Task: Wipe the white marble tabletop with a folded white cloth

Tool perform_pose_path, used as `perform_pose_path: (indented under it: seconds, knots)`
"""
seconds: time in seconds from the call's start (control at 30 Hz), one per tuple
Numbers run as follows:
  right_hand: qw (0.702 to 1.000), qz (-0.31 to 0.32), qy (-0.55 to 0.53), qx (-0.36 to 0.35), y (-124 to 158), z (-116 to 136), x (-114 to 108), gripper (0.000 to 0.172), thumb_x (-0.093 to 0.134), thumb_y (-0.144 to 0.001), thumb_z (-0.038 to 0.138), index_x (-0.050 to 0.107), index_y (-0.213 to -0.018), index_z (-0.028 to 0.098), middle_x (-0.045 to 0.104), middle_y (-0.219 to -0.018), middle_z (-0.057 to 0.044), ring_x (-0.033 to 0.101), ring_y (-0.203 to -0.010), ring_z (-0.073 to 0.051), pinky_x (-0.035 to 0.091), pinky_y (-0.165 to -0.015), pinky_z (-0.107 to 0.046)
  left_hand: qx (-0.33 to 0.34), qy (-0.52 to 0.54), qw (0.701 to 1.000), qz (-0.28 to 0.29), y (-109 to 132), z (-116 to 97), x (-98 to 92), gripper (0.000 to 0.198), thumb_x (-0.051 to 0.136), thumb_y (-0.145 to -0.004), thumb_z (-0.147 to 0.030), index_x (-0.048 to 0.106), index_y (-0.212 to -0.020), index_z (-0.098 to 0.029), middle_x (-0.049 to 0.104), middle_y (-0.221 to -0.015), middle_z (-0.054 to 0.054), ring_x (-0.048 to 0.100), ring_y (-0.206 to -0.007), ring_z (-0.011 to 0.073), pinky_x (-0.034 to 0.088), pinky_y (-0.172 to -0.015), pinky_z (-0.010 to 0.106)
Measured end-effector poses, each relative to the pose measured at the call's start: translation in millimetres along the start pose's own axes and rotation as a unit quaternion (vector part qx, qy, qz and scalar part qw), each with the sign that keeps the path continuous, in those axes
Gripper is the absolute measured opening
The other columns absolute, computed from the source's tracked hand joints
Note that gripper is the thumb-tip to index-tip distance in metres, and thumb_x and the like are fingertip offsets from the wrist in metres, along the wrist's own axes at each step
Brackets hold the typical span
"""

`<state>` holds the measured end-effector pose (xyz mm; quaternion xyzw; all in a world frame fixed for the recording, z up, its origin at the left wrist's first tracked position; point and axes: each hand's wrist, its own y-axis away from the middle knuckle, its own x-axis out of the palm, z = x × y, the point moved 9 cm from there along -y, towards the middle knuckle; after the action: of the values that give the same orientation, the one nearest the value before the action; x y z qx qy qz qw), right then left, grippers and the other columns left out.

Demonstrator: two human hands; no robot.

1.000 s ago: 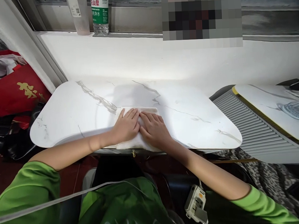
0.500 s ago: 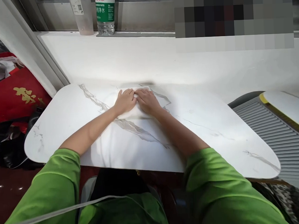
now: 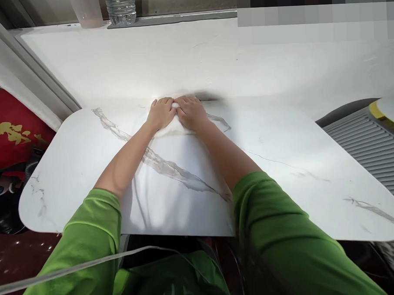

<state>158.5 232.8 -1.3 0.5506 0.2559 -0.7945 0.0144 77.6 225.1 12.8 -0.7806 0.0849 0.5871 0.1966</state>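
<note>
A folded white cloth (image 3: 175, 130) lies on the white marble-patterned table (image 3: 70, 170), close against the wall at its back edge. My left hand (image 3: 162, 114) is on the cloth's left part, fingers bent over its far side. Beside it, my right hand (image 3: 192, 113) presses on the right part in the same way, and the two hands touch or almost touch at the thumbs. Both hands are closed on the cloth, with a bit of it showing between them. The fingertips are partly hidden at the far edge.
A clear water bottle (image 3: 121, 11) and a translucent cup (image 3: 87, 12) stand on the window ledge (image 3: 178, 19) above the wall. To the left is a red bag (image 3: 10, 129) with gold writing. A grey ribbed surface (image 3: 362, 129) lies right of the table. A pale cord (image 3: 91, 263) crosses in front of me.
Both hands have pushed the cloth away from me, up to the wall at the table's back edge. The view has tipped down and closer, so the bottle and cup sit higher.
</note>
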Motion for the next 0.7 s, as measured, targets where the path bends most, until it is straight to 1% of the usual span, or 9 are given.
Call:
perform_pose_path:
  seconds: [0.1, 0.2, 0.27, 0.37, 0.53, 0.63, 0.7]
  knots:
    - [1.000, 0.004, -0.005, -0.011, 13.7, 10.2, -6.1, 0.046, 0.028, -0.095, 0.022, 0.056, -0.130, 0.016, 0.060, -0.136, -0.015, 0.052, -0.123, -0.031, 0.034, -0.108, -0.052, -0.015, -0.002, 1.000, 0.012, 16.1, -5.0, -2.1, 0.051, 0.029, -0.096, -0.017, 0.047, -0.142, -0.009, 0.045, -0.154, 0.013, 0.036, -0.145, 0.0224, 0.019, -0.122, 0.043]
    - [1.000, 0.018, -0.003, -0.025, 37.7, 29.2, -15.0, 0.047, 0.029, -0.093, 0.021, 0.056, -0.132, 0.013, 0.060, -0.137, -0.016, 0.051, -0.125, -0.031, 0.035, -0.108, -0.050, -0.018, -0.008, 1.000, 0.015, 45.0, -14.4, -8.8, 0.052, 0.029, -0.097, -0.018, 0.044, -0.145, -0.007, 0.042, -0.155, 0.014, 0.035, -0.145, 0.0238, 0.018, -0.122, 0.046]
    - [0.999, 0.026, 0.001, -0.041, 61.0, 47.7, -22.5, 0.048, 0.030, -0.093, 0.020, 0.055, -0.133, 0.011, 0.059, -0.139, -0.016, 0.051, -0.126, -0.031, 0.034, -0.109, -0.050, -0.009, -0.008, 1.000, 0.022, 71.2, -22.7, -13.4, 0.051, 0.029, -0.097, -0.018, 0.044, -0.145, -0.010, 0.042, -0.156, 0.014, 0.035, -0.146, 0.0238, 0.018, -0.122, 0.047]
    - [0.998, 0.031, 0.016, -0.054, 104.4, 78.5, -34.9, 0.050, 0.031, -0.093, 0.020, 0.053, -0.136, 0.006, 0.056, -0.142, -0.019, 0.050, -0.129, -0.032, 0.034, -0.111, -0.049, 0.010, -0.009, 0.999, 0.039, 118.5, -37.6, -19.4, 0.051, 0.029, -0.097, -0.019, 0.044, -0.146, -0.012, 0.042, -0.156, 0.014, 0.035, -0.146, 0.0234, 0.018, -0.122, 0.048]
    - [0.997, 0.031, 0.022, -0.062, 176.0, 130.8, -55.9, 0.051, 0.032, -0.095, 0.022, 0.053, -0.139, 0.006, 0.056, -0.142, -0.020, 0.049, -0.132, -0.033, 0.034, -0.113, -0.050, 0.026, -0.035, 0.998, 0.037, 201.7, -61.8, -36.6, 0.053, 0.028, -0.097, -0.020, 0.044, -0.146, -0.008, 0.043, -0.155, 0.016, 0.035, -0.147, 0.0254, 0.017, -0.124, 0.048]
    - [0.995, 0.034, 0.014, -0.094, 204.5, 159.5, -63.0, 0.053, 0.031, -0.095, 0.024, 0.053, -0.139, 0.003, 0.055, -0.143, -0.021, 0.049, -0.134, -0.033, 0.034, -0.115, -0.050, 0.016, -0.034, 0.998, 0.048, 240.6, -68.6, -44.9, 0.055, 0.025, -0.097, -0.021, 0.042, -0.147, -0.005, 0.043, -0.155, 0.017, 0.032, -0.148, 0.0262, 0.016, -0.125, 0.048]
    - [0.993, 0.035, 0.006, -0.111, 213.4, 171.9, -64.5, 0.053, 0.031, -0.094, 0.024, 0.053, -0.138, 0.004, 0.056, -0.142, -0.020, 0.048, -0.134, -0.032, 0.034, -0.115, -0.051, 0.012, -0.032, 0.998, 0.054, 256.0, -69.1, -48.4, 0.056, 0.025, -0.097, -0.022, 0.041, -0.148, -0.005, 0.042, -0.156, 0.015, 0.031, -0.149, 0.0261, 0.015, -0.125, 0.047]
